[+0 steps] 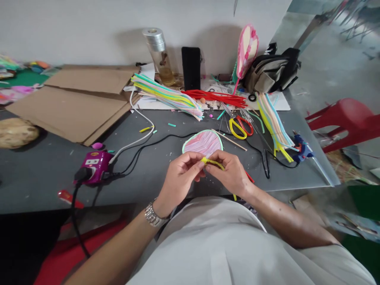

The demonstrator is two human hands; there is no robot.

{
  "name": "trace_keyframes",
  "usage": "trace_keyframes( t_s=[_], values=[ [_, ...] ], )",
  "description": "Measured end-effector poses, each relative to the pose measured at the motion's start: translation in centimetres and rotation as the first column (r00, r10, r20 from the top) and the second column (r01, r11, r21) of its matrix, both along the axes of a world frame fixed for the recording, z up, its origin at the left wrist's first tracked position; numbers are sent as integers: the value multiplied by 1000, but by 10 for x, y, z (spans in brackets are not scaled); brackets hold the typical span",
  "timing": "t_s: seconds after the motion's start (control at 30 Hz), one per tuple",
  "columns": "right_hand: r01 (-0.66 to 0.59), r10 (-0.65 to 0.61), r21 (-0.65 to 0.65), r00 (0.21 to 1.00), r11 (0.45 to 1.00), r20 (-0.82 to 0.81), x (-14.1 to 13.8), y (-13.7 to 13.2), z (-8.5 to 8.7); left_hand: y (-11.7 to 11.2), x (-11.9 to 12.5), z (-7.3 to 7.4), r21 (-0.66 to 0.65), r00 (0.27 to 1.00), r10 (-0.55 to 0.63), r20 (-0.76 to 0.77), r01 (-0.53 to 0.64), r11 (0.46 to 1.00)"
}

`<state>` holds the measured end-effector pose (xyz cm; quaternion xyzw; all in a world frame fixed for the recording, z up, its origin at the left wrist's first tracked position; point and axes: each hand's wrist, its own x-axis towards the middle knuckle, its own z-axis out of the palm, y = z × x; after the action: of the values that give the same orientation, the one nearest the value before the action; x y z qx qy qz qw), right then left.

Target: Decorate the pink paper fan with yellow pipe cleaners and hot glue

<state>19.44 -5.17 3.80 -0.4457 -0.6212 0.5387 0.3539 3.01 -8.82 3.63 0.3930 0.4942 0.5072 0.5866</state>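
Note:
Both hands meet near the table's front edge, in front of my body. Between thumb and fingers, my left hand (190,167) pinches the bunched end of a yellow pipe cleaner (216,162). My right hand (230,172) is closed on the same pipe cleaner a little further along, and its loose tail hangs below that hand. Just beyond the fingertips lies a rounded pink and lilac striped piece (203,142) with a pale green rim; the hands cover its near end. A thin wooden stick (230,140) rests beside it.
Yellow and red scissors (238,127) lie behind the hands. Pipe cleaner bundles in pastel (169,97), red (216,97) and mixed colours (273,124) spread across the back and right. A blue glue gun (303,149), purple power socket (96,166), cardboard (77,103), glass bottle (162,59) and phone (191,68) surround them.

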Motion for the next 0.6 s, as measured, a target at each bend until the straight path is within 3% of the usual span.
trace_keyframes(
  t_s=[0.13, 0.23, 0.33, 0.4, 0.47, 0.53, 0.6],
  values=[
    [112, -134, 237, 988, 965, 80, -3, -7, -7, 2, 5, 2, -8, 998, 51, -20, -51, 999],
    [128, -202, 486, 974, 865, 103, -5, -10, -11, 2, 8, 4, -13, 997, 68, -42, -68, 998],
    [123, -223, 593, 970, 796, 98, -5, -11, -13, 1, 11, 3, 8, 993, 94, -74, -93, 996],
    [138, -240, 577, 965, 805, 104, -6, -14, -13, 0, 13, 2, 43, 985, 133, -106, -129, 991],
    [169, -241, 488, 966, 856, 88, -8, -19, -12, -1, 14, 0, 99, 968, 195, -155, -181, 978],
    [206, -215, 295, 977, 933, -1, -11, -24, -12, -2, 14, 0, 166, 945, 258, -199, -227, 960],
    [193, -190, 2, 967, 981, -170, -16, -26, -12, -3, 14, 2, 221, 931, 296, -214, -249, 943]
  ],
)
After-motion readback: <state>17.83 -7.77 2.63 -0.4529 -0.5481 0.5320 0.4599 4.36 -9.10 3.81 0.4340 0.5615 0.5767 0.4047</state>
